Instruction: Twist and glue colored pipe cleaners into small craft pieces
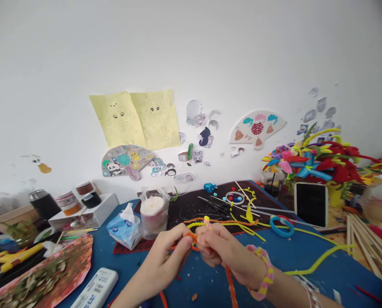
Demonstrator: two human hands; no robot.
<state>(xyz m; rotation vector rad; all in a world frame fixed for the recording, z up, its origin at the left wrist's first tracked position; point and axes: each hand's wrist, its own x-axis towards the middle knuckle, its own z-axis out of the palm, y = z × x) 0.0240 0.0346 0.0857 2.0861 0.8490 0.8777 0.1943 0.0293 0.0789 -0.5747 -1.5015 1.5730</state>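
My left hand (170, 256) and my right hand (218, 246) meet above the blue table mat, fingers pinched together. Between them they grip an orange pipe cleaner (231, 284), whose fuzzy strands hang down below both hands. A bit of blue and yellow shows beside the orange at the fingertips; how the strands cross there is hidden. A yellow-tipped pink piece (207, 220) sticks up at my right fingers. Round my right wrist is a pink and yellow braided band (263, 273).
Behind the hands lie black scissors (215, 207), yellow pipe cleaners (248, 231) and a blue ring (281, 226). A tissue pack (125, 226) and candle jar (153, 216) stand left of centre. At right are a phone (311, 204), wooden sticks (367, 248) and colourful pipe-cleaner flowers (312, 164).
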